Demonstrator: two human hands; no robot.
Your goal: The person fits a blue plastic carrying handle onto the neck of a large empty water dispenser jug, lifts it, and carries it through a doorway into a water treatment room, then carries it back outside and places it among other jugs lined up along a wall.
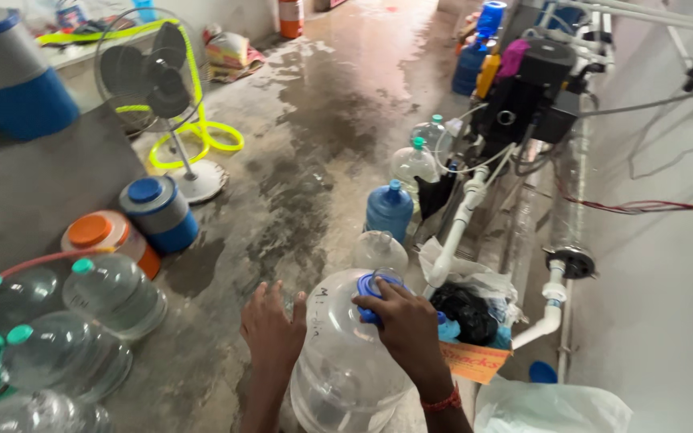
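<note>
- Right hand (405,319) is clamped over the blue cap (373,290) on the mouth of the big clear water jug (346,361), fingers curled around it.
- Left hand (273,327) lies flat and open against the jug's left shoulder, fingers spread, gripping nothing.
- The jug stands upright on the wet concrete floor (314,160), low in the middle of the view, with dark handwriting on its shoulder.
- Just right of the jug: an orange card label (475,361) with red lettering, a black bag (463,311) and white plastic wrap (551,407) below it.
- Behind the jug, a line of bottles runs back along the machine: a clear jug (379,251), a blue jug (389,210), then 2 clear bottles with green caps (415,160).
- Left side, 3 clear jugs lie tilted with green caps (114,293), near an orange-lidded cooler (106,236) and a blue-lidded cooler (158,212).
- A standing fan (158,76) sits beyond those, with a yellow hose (202,136) looped about its base.
- White pipe (455,232) hems the right edge close; open wet floor stretches up the middle.
</note>
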